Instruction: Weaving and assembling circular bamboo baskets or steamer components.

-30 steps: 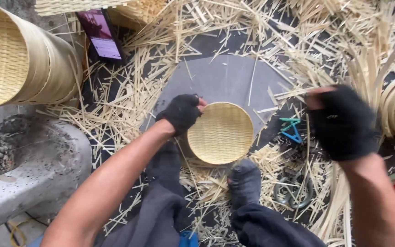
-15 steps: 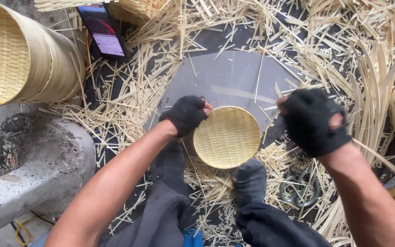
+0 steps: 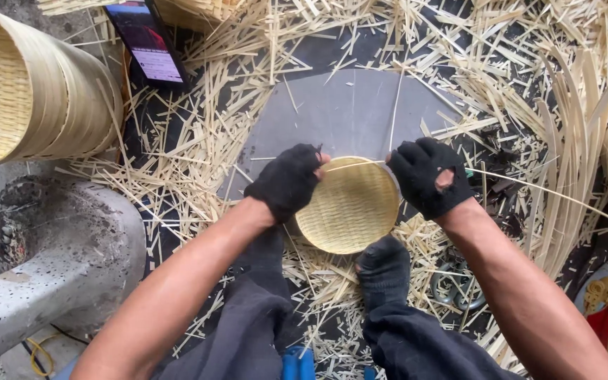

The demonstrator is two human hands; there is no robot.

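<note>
Head view: a small round woven bamboo tray point(image 3: 347, 205) lay on a grey floor slab point(image 3: 339, 112), pinned at its near edge by socked feet point(image 3: 384, 264). The black-gloved left hand point(image 3: 287, 180) steadied the left rim, grip closed; the right hand point(image 3: 427, 176) pinched a long bamboo strip point(image 3: 550, 191) against the far rim.

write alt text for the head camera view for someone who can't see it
Two hands in black fingerless gloves, left hand and right hand, grip the rim of a small round woven basket and a thin bamboo strip, above a grey board. Bamboo scraps litter the floor, with stacked baskets and a phone at left.
</note>
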